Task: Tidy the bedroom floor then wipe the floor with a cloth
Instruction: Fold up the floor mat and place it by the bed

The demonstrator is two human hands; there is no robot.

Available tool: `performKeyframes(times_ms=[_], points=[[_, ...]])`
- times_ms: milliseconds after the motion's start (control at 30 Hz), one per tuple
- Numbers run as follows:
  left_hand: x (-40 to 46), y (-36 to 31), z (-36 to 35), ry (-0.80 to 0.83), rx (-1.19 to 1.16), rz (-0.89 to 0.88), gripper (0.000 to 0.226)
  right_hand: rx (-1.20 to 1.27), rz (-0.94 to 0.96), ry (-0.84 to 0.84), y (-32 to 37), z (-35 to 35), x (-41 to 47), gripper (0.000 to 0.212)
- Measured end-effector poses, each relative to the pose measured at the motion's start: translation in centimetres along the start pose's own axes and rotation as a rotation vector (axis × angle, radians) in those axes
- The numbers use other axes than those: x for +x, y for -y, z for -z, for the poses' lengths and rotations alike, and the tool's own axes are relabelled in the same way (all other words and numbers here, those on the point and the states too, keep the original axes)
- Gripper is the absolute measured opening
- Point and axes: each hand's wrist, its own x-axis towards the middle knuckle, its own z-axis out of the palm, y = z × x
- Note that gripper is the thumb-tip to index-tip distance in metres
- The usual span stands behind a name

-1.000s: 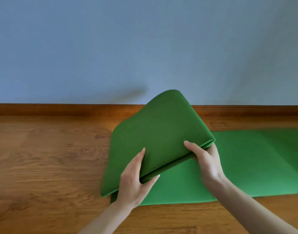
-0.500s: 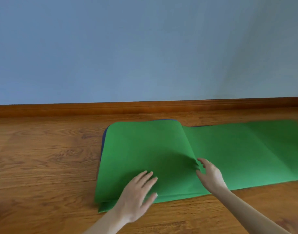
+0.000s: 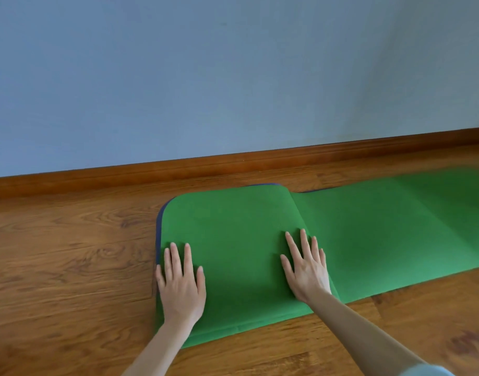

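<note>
Fingers first: we've got both sets straight and slightly fanned, lying flat on top of the folded green mat (image 3: 241, 240). Our left hand (image 3: 181, 283) is palm-down at the near-left corner of the fold, pinky side right at the mat's left edge, thumb sticking out toward the middle. Our right hand (image 3: 307, 267) is pressed flat near the right side of the folded section, just beside the crease where the top layer bends over — nothing pinched or gripped by either hand, just flat contact.

The mat sits on the wood floor (image 3: 70, 253), near the brown baseboard (image 3: 124, 176) and running roughly along it. Left end is doubled over into a squarish stack with rounded corners, and we can see a thin dark blue edge peeking out along its left and far sides — the underside colour, looks like. The rest stretches out flat to the right and goes off frame, with a faint fold line across it. Blue-grey wall (image 3: 233, 77) fills everything above the baseboard. A bit of pale sleeve (image 3: 425, 371) shows at the bottom right.
</note>
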Motion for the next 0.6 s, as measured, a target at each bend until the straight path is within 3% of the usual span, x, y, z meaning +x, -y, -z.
performKeyframes(times_ms=[67,267,600], points=[[0.1,0.1,-0.1,-0.015,0.011,-0.006,0.071,-0.009,-0.001,-0.013,-0.4,-1.1,0.2,0.089],[0.5,0.1,-1.4,-0.007,0.098,-0.023,0.069,-0.09,-0.033,-0.035,-0.7,-3.4,1.2,0.062],[1.4,0.0,-0.5,0.039,0.169,-0.021,0.065,-0.089,0.021,-0.035,-0.9,-3.6,1.5,0.067]])
